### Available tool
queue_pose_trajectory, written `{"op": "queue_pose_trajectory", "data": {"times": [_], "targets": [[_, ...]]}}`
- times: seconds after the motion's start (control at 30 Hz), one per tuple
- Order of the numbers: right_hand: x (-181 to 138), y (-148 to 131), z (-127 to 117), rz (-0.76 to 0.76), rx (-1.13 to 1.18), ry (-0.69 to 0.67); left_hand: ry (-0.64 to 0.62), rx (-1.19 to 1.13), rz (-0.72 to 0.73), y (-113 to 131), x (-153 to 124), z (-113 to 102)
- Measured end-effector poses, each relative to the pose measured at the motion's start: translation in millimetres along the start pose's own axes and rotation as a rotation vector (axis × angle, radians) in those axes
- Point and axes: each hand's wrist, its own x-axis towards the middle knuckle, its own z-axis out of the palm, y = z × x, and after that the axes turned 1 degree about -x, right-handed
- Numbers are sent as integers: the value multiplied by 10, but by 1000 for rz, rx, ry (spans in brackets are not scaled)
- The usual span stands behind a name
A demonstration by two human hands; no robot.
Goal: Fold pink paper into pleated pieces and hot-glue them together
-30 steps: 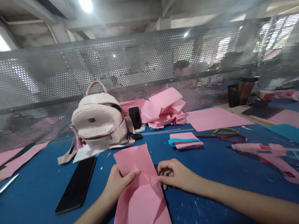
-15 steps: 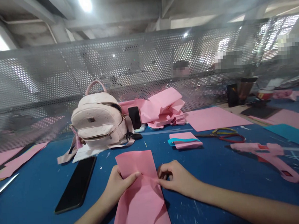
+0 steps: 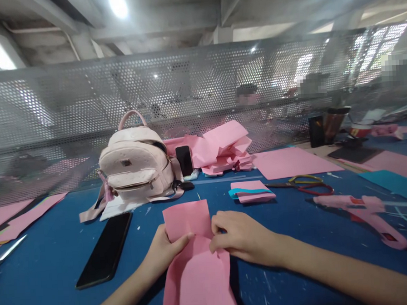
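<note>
A long pink sheet of paper [image 3: 192, 271] lies on the blue table [image 3: 52, 265] in front of me, bent upward across its middle. My left hand [image 3: 164, 251] pinches its left edge, thumb on top. My right hand [image 3: 240, 235] is closed on the right edge, fingers curled over the paper at the same fold line. The far flap of the sheet [image 3: 186, 219] stands up slightly behind both hands.
A black phone [image 3: 104, 248] lies left of my hands. Behind it are a pink backpack [image 3: 136, 163], a second phone [image 3: 184, 160] and crumpled pink paper [image 3: 223, 147]. Folded pink pieces [image 3: 251, 191], scissors [image 3: 305, 184] and a pink glue gun [image 3: 370, 214] lie to the right. A perforated metal screen [image 3: 68, 109] closes the back.
My right hand has slid left onto the sheet and closed over its edge. The paper has bunched narrower between my hands and its far flap has risen.
</note>
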Motion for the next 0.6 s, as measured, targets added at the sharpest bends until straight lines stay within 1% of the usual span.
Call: {"op": "queue_pose_trajectory", "data": {"times": [0.17,0.33,0.5,0.6], "targets": [[-9,76,3,-68,-104,-30,-61,-21,-21,2,5,18],[3,96,-41,-88,-112,-82,-76,-37,-25,34,-27,24],[23,57,-82,-183,-242,-56,-96,-66,-9,74,-64,47],[38,11,-120,-239,-308,-44,-141,-93,-4,93,-75,53]]}}
